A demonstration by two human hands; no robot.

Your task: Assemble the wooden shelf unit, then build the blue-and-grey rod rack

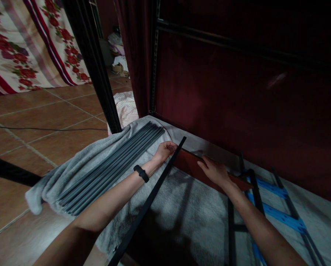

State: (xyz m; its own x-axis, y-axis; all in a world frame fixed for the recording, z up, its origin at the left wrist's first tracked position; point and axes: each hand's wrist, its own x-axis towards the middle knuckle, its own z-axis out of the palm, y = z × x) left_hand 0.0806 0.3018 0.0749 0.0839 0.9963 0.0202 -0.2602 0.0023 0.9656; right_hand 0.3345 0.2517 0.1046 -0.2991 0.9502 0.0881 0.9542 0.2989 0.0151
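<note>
A reddish-brown board (189, 164) stands on its long edge on a grey blanket (198, 207). Its left end meets a long black bar (157, 184) that slants up from the bottom of the view. My left hand (166, 150), with a black band on the wrist, has its fingers curled at the bar near that joint; what they pinch is hidden. My right hand (214, 171) grips the board's upper edge, thumb on the near face. At the board's right end is a black frame (256, 192).
Several grey tubes (112, 168) lie side by side on the blanket at left. Blue plastic pieces (281, 216) sit in the black frame at right. Black posts (96, 66) and a dark red panel (223, 96) rise behind. A cable (49, 128) crosses the tiled floor.
</note>
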